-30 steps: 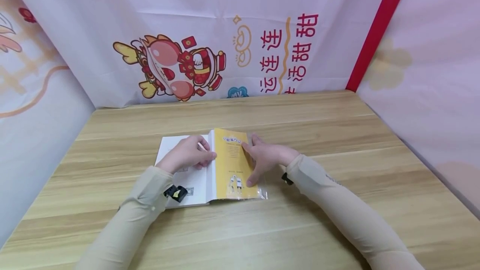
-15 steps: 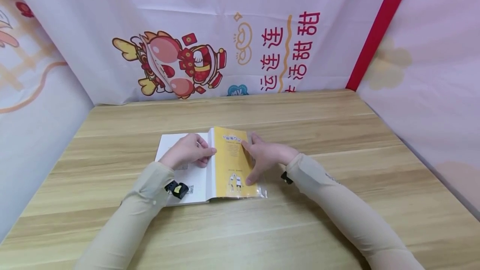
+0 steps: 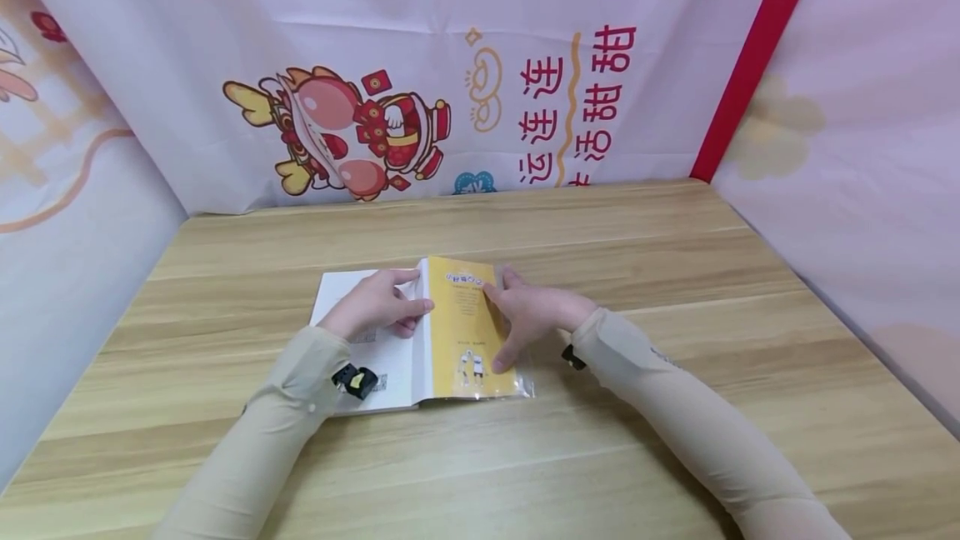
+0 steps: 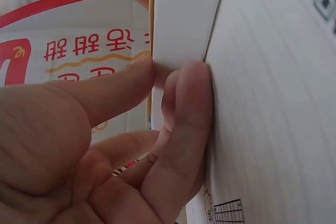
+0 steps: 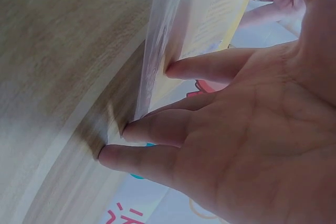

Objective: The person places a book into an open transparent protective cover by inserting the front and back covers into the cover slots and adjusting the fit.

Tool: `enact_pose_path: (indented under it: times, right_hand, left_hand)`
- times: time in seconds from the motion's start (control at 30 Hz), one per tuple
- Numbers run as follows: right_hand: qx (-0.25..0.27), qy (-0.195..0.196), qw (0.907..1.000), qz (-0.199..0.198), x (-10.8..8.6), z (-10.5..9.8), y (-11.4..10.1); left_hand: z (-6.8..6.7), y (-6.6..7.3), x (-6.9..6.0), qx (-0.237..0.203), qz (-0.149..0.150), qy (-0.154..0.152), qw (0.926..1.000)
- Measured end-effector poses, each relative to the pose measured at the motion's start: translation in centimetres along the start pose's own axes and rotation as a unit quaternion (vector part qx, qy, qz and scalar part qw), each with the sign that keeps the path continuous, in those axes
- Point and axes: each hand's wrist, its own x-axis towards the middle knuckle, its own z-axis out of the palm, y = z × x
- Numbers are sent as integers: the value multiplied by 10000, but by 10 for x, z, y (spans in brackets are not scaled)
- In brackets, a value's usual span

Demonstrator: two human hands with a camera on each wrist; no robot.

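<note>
An open book (image 3: 367,386) lies on the table, its white page with QR codes at the left. The yellow cover (image 3: 465,332) faces up at the right, with clear plastic film (image 3: 525,382) along its right edge. My left hand (image 3: 382,302) pinches the standing block of pages: in the left wrist view the thumb (image 4: 121,90) touches the cover's edge and bent fingers (image 4: 191,93) press at the fold. My right hand (image 3: 528,315) spreads over the cover's right side, thumb and index finger on it. In the right wrist view two other fingertips (image 5: 110,156) touch the tabletop.
The wood-grain table (image 3: 637,457) extends around the book on all sides. A printed cloth (image 3: 420,7) with a cartoon figure and red lettering hangs behind it. More printed cloth (image 3: 862,148) stands along the right side. A black strap (image 3: 356,380) is on the left wrist.
My left index finger has straightened out toward the top of the fold, while the thumb stays at the page edge. The right hand and the book stay where they were.
</note>
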Motion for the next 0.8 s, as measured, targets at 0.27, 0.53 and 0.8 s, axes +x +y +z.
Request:
enact_pose_path:
  times: [0.27, 0.53, 0.8]
  right_hand:
    - [55, 31, 9999, -82, 1, -1, -1]
    - [24, 20, 10000, -65, 0, -2, 0]
    - [58, -28, 10000, 37, 1, 1, 0]
  left_hand:
    - [-3, 2, 1, 307, 67, -12, 9995]
    - [2, 2, 1, 332, -32, 128, 9994]
    - [4, 5, -1, 496, -144, 157, 9985]
